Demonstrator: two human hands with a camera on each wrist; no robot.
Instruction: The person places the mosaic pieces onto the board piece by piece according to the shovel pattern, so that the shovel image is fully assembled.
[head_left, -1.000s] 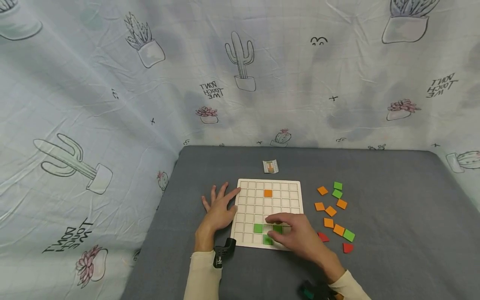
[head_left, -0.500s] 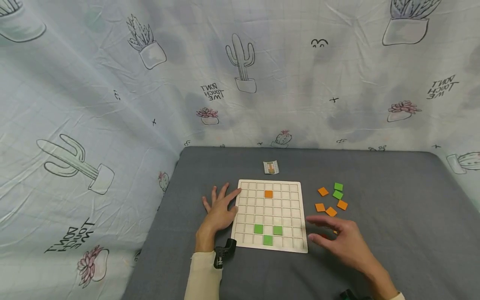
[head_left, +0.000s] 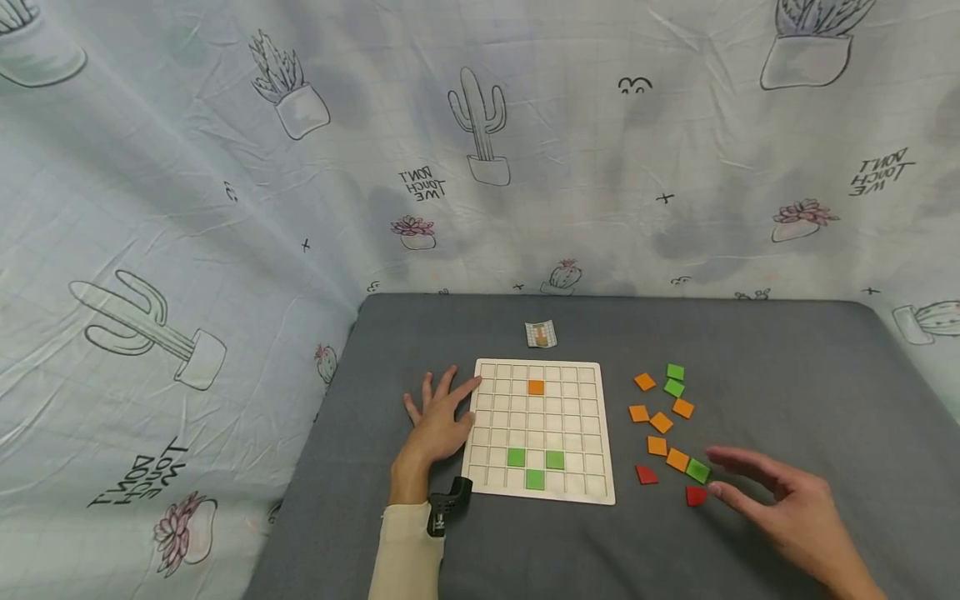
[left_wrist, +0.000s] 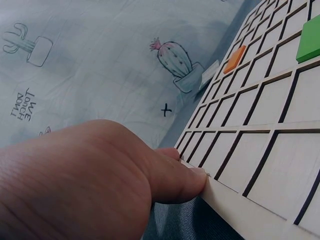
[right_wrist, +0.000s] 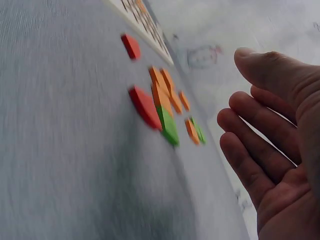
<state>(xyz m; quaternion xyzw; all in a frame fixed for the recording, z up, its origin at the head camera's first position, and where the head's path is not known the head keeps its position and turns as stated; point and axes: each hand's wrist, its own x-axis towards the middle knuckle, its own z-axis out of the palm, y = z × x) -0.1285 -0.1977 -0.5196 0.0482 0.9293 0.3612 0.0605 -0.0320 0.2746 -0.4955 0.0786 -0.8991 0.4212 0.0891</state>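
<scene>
A pale wooden grid board (head_left: 573, 421) lies on the table with one orange square tile (head_left: 536, 387) near its far side. Three green tiles (head_left: 535, 479) sit in cells near its front. My left hand (head_left: 435, 429) rests at the board's left edge, fingers spread; in the left wrist view its thumb (left_wrist: 182, 180) touches the rim. Right of the loose pieces, my right hand (head_left: 787, 504) hovers with nothing in it, thumb and fingers apart. Its fingertips are nearest a green tile (head_left: 698, 471) and a red piece (head_left: 696, 496) with a curved edge.
Several orange tiles (head_left: 657, 445) and two more green tiles (head_left: 674, 388) lie scattered right of the board. A second red piece (head_left: 647, 474) is closer to the board. Behind the board lies a small printed card (head_left: 541, 334). A cactus-print cloth (head_left: 600, 167) hangs behind the grey table (head_left: 787, 375).
My right hand has moved from over the board's front, past the loose pieces, to their right side, uncovering the board and pieces. The left hand has stayed at the board's edge.
</scene>
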